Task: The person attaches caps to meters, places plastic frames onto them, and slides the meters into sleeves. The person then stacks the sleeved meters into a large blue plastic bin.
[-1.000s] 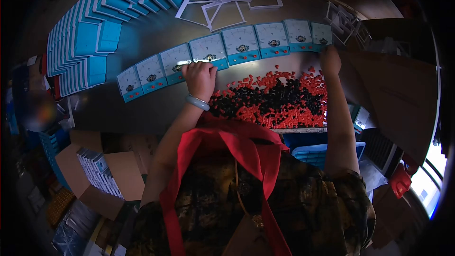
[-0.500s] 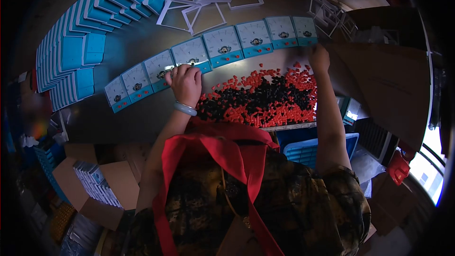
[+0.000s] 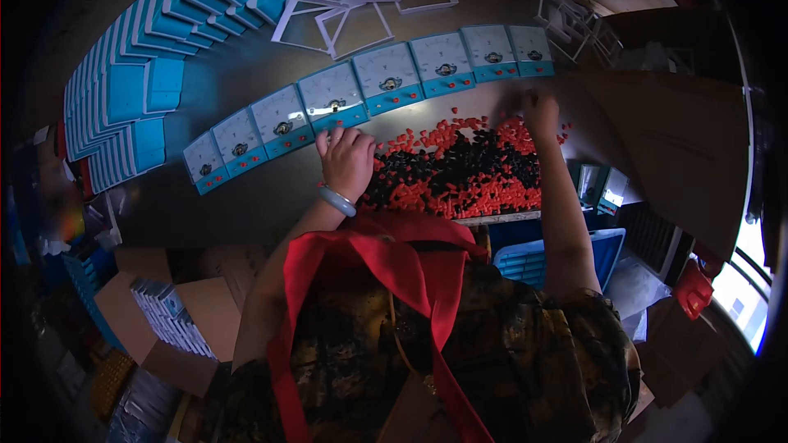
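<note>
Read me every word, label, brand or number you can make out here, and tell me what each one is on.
No text reads reliably.
Row of meters: scale marks and small print on the dials, too small to read.
Large cardboard at right: what may be faint print, too dim to read.
Packs in the open carton: any print is too small to read.

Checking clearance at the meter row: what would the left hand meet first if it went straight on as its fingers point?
Left hand: likely the blue lower part of the fourth meter from the left. Its fingertips look very close already; contact or height above it can't be judged.
</note>
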`<state>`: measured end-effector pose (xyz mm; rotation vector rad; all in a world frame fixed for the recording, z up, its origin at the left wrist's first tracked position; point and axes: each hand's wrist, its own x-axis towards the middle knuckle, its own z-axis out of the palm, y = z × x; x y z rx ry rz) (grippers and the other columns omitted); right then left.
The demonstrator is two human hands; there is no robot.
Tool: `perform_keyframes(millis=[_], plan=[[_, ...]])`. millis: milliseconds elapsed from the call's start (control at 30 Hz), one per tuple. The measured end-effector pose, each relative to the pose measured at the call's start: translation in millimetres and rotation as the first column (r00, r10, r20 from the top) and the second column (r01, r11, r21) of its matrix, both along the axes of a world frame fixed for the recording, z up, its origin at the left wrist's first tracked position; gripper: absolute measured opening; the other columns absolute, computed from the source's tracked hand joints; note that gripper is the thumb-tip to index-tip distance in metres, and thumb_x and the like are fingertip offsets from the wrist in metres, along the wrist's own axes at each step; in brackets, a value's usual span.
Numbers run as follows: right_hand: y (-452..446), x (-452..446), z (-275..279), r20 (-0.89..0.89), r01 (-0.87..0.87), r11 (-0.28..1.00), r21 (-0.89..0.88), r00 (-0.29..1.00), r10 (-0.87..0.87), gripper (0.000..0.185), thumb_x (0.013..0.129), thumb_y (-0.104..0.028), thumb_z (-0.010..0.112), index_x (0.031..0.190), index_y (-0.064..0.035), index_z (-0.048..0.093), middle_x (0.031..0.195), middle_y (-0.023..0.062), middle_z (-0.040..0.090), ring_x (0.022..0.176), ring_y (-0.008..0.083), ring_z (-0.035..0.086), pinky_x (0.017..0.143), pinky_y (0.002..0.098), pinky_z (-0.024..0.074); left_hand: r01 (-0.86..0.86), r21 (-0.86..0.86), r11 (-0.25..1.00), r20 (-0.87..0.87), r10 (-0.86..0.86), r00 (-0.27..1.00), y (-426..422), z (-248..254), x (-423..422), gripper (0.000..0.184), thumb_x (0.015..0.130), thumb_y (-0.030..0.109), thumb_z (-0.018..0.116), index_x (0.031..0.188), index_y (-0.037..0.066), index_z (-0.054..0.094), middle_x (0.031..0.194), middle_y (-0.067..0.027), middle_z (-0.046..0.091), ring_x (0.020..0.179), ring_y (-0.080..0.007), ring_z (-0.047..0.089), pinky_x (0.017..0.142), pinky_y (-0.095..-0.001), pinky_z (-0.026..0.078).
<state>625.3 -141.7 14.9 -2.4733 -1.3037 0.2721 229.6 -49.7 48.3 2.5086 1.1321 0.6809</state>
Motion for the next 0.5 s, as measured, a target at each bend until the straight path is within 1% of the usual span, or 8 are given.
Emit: perform_keyframes(millis=[67, 100, 167, 300, 333, 400, 467, 500], plan=[[7, 15, 1, 0.049, 0.112, 0.973, 0.202, 0.991, -0.125, 0.021, 0.082, -0.019, 0.059, 0.088, -0.0018, 0.069, 0.089, 0.0229, 0.066, 0.086, 0.0415, 0.063, 0.077, 0.0453, 0.0504, -0.014, -0.116, 0.993, -0.199, -0.009, 0.980, -7, -10, -2, 0.006, 0.078, 0.015, 0.067, 0.084, 0.013, 0.066, 0.088, -0.0032, 0.060, 0.094, -0.0232, 0.054, 0.092, -0.0413, 0.033], [10, 24, 4, 0.058, 0.118, 0.972, 0.201, 0.990, -0.132, 0.021, 0.082, -0.019, 0.059, 0.088, -0.0018, 0.069, 0.089, 0.0229, 0.066, 0.086, 0.0415, 0.063, 0.077, 0.0453, 0.0504, -0.011, -0.117, 0.993, -0.220, -0.015, 0.975, -7, -11, -2, 0.006, 0.079, 0.016, 0.066, 0.084, 0.012, 0.066, 0.087, -0.0042, 0.061, 0.094, -0.0234, 0.054, 0.092, -0.0419, 0.033], [19, 38, 11, 0.004, 0.253, 0.943, 0.215, 0.966, -0.260, 0.022, 0.082, -0.021, 0.059, 0.088, -0.0020, 0.069, 0.086, 0.0218, 0.067, 0.086, 0.0408, 0.064, 0.077, 0.0443, 0.0507, 0.003, -0.106, 0.994, -0.219, -0.026, 0.975, -8, -13, -3, 0.006, 0.079, 0.015, 0.065, 0.084, 0.011, 0.065, 0.086, -0.0042, 0.061, 0.095, -0.0234, 0.054, 0.092, -0.0420, 0.033], [22, 61, -7, -0.012, 0.236, 0.952, 0.192, 0.971, -0.238, 0.024, 0.081, -0.022, 0.062, 0.090, -0.0011, 0.069, 0.083, 0.0212, 0.067, 0.082, 0.0366, 0.066, 0.075, 0.0418, 0.0509, -0.020, -0.107, 0.994, -0.249, -0.007, 0.968, -11, -19, -3, 0.006, 0.081, 0.012, 0.064, 0.087, 0.010, 0.062, 0.085, -0.0048, 0.060, 0.094, -0.0242, 0.054, 0.090, -0.0415, 0.033], [19, 64, -15, -0.014, 0.241, 0.957, 0.162, 0.970, -0.242, 0.024, 0.081, -0.022, 0.063, 0.090, -0.0010, 0.069, 0.083, 0.0201, 0.068, 0.081, 0.0350, 0.067, 0.074, 0.0413, 0.0510, -0.022, -0.106, 0.994, -0.249, -0.005, 0.969, -10, -20, -4, 0.006, 0.081, 0.012, 0.064, 0.087, 0.010, 0.062, 0.085, -0.0048, 0.060, 0.094, -0.0242, 0.054, 0.090, -0.0415, 0.033], [14, 66, -28, -0.013, 0.242, 0.961, 0.130, 0.970, -0.243, 0.024, 0.080, -0.022, 0.064, 0.090, -0.0010, 0.069, 0.083, 0.0190, 0.069, 0.079, 0.0334, 0.068, 0.073, 0.0409, 0.0511, -0.037, -0.174, 0.984, -0.124, 0.016, 0.992, -9, -19, -8, 0.006, 0.083, 0.012, 0.062, 0.088, 0.011, 0.061, 0.087, -0.0053, 0.060, 0.090, -0.0249, 0.055, 0.089, -0.0405, 0.033], [4, 60, -35, -0.262, 0.291, 0.954, 0.065, 0.928, -0.265, 0.025, 0.079, -0.023, 0.068, 0.088, -0.0010, 0.070, 0.082, 0.0171, 0.070, 0.077, 0.0301, 0.068, 0.072, 0.0394, 0.0513, -0.051, -0.138, 0.989, -0.085, 0.039, 0.996, -8, -16, -10, 0.005, 0.083, 0.012, 0.062, 0.088, 0.011, 0.061, 0.087, -0.0053, 0.060, 0.088, -0.0251, 0.055, 0.088, -0.0402, 0.033], [2, 50, -31, -0.264, 0.288, 0.956, 0.063, 0.928, -0.263, 0.025, 0.079, -0.023, 0.068, 0.088, -0.0010, 0.070, 0.082, 0.0171, 0.070, 0.077, 0.0301, 0.068, 0.072, 0.0394, 0.0513, -0.062, -0.101, 0.993, -0.045, 0.058, 0.997, -7, -13, -12, 0.005, 0.083, 0.012, 0.062, 0.088, 0.011, 0.061, 0.087, -0.0053, 0.060, 0.087, -0.0253, 0.055, 0.087, -0.0400, 0.033]])
